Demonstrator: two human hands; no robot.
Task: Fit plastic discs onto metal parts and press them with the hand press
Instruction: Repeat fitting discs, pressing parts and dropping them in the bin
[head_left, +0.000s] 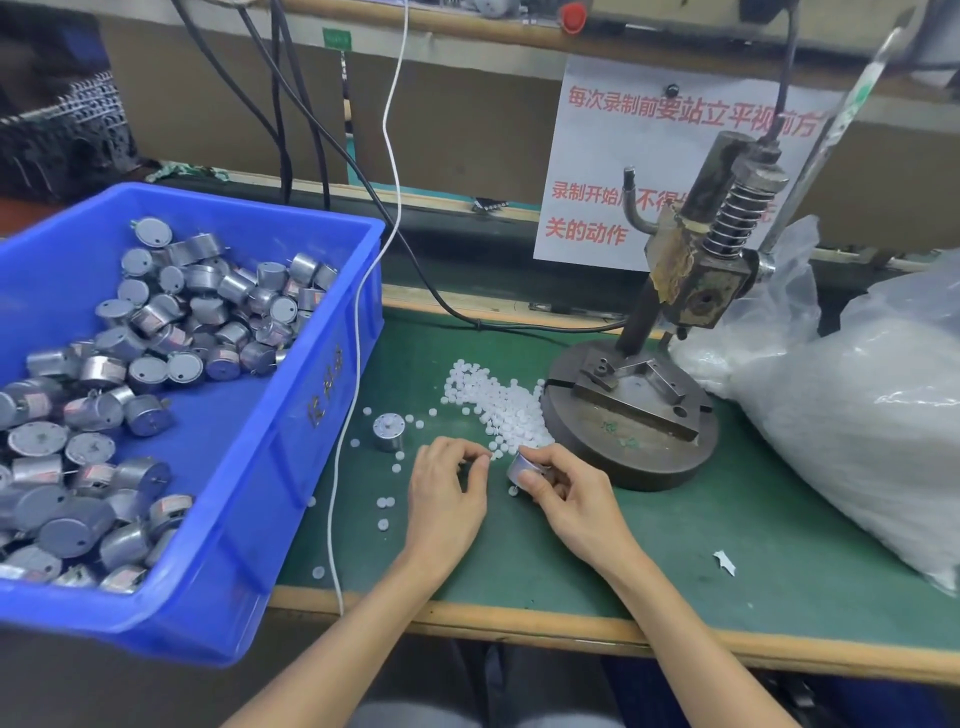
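Metal motor part (522, 467), pinched in the right hand (571, 499) just left of the hand press base (649, 457), turns its end toward the left hand (447, 493) (fingertips curled together; any disc hidden), which is nearer the disc pile (498, 410).

Views: one, a wide-angle camera worn on the person's head.
Position: above the near wooden edge of the green-topped bench (675, 545).
Facing: forward and down, across the bench toward the brown back panel (467, 130).
Nearness: close; both forearms enter from the bottom edge. The left hand (447, 499) and the right hand (571, 493), with a small silver metal cylinder (521, 467) in its grip, lie just below mid-frame.
Left margin: the blue plastic crate (322, 415) is cut off by the frame.
Right margin: the grey metal hand press (691, 280) stands upper right, its lever reaching toward the top right corner.
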